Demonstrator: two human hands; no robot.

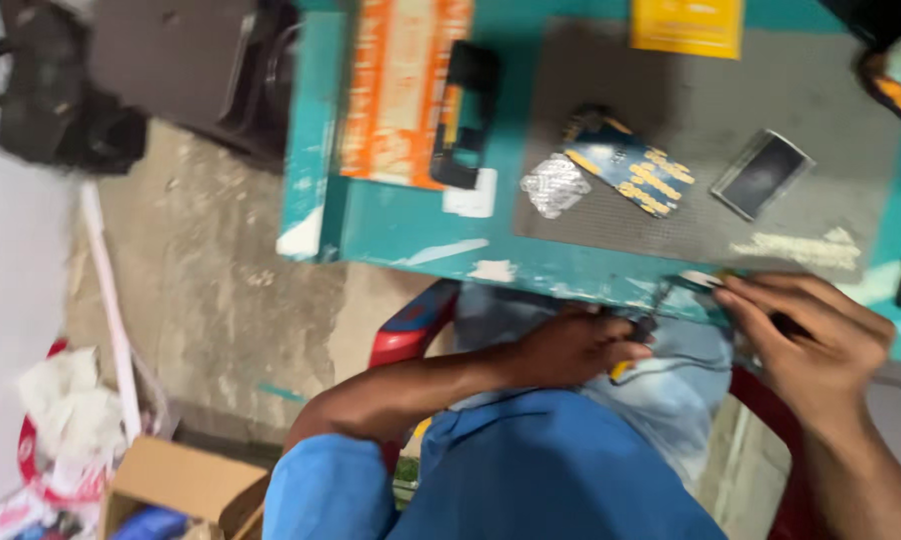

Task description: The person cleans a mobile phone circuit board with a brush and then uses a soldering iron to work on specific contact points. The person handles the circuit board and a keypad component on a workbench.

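Both hands work at the table edge, 5 o'clock: left hand closed on a small tool w/ yellow tip, right hand pinching a small part, too blurred to ID. Work looks mid-way; board and foil piece lie untouched on the mat at 12.

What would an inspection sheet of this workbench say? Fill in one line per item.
Surface: teal bench with grey mat.
Job's things: small part at the bench edge, too blurred to identify.
Clutter: blue board, foil piece, dark screen, orange sheet, yellow card.
Hands: left hand grips a dark tool; right hand pinches the part.
Cables: thin wire below the hands.
Surroundings: concrete floor, cardboard box, red chair.
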